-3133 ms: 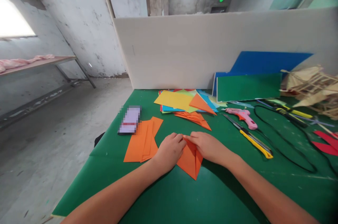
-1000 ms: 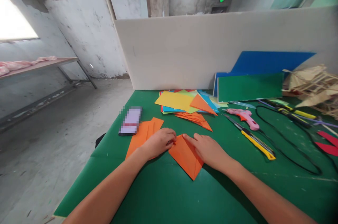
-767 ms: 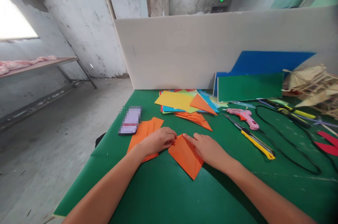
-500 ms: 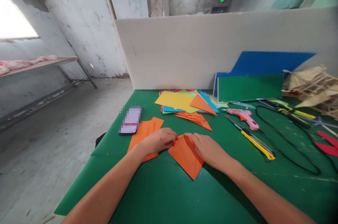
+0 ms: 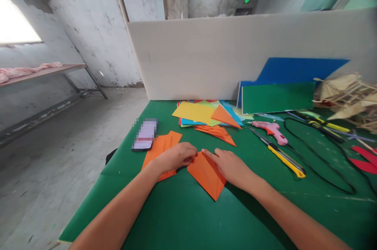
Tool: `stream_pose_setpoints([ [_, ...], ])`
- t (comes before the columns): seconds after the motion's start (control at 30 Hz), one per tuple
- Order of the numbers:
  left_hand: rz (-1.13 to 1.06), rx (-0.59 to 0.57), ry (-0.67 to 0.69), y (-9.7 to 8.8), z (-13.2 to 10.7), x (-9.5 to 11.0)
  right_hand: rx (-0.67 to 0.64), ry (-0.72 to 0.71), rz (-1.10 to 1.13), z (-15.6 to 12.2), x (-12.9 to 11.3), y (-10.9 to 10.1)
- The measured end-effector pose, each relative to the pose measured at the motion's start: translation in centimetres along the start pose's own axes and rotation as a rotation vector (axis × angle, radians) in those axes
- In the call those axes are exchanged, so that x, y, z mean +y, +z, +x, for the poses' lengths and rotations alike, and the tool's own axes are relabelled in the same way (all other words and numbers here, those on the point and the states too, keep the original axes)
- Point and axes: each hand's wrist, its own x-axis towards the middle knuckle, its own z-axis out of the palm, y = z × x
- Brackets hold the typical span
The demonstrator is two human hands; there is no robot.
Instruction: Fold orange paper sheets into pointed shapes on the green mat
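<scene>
A folded sheet of orange paper [image 5: 206, 175] lies on the green tabletop, one corner pointing toward me. My left hand [image 5: 180, 156] pinches its left upper edge with curled fingers. On the right upper edge lies my right hand [image 5: 232, 163], its index finger stretched out along the paper and pressing it flat. Under and beside my left wrist are more folded orange papers [image 5: 157, 148]. Beyond both hands sits a small pile of orange folded triangles [image 5: 218, 134], in front of a stack of coloured sheets with a yellow sheet [image 5: 191, 112] on top.
A phone [image 5: 145, 134] lies at the table's left edge. To the right are a pink glue gun [image 5: 272, 130] with a black cord and a yellow utility knife [image 5: 285, 159], blade out. Green board [image 5: 277, 99] and blue board lean against a white partition [image 5: 206, 57].
My right index finger has extended leftward across the paper's top, and the raised upper flap now lies flatter. My left hand has stayed in place.
</scene>
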Motion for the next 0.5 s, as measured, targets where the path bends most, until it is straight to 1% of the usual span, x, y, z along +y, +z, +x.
stream_pose_setpoints([
  [0.23, -0.041, -0.007, -0.033, -0.1, 0.1, 0.2, 0.002, -0.003, 0.0, 0.0, 0.0, 0.0],
  [0.33, -0.057, -0.001, -0.072, -0.2, 0.3, 0.6, 0.0, -0.005, -0.002, 0.0, 0.0, 0.0],
  [0.5, -0.047, -0.023, -0.129, -0.5, 0.5, 1.2, -0.019, 0.01, -0.006, 0.1, -0.2, -0.2],
])
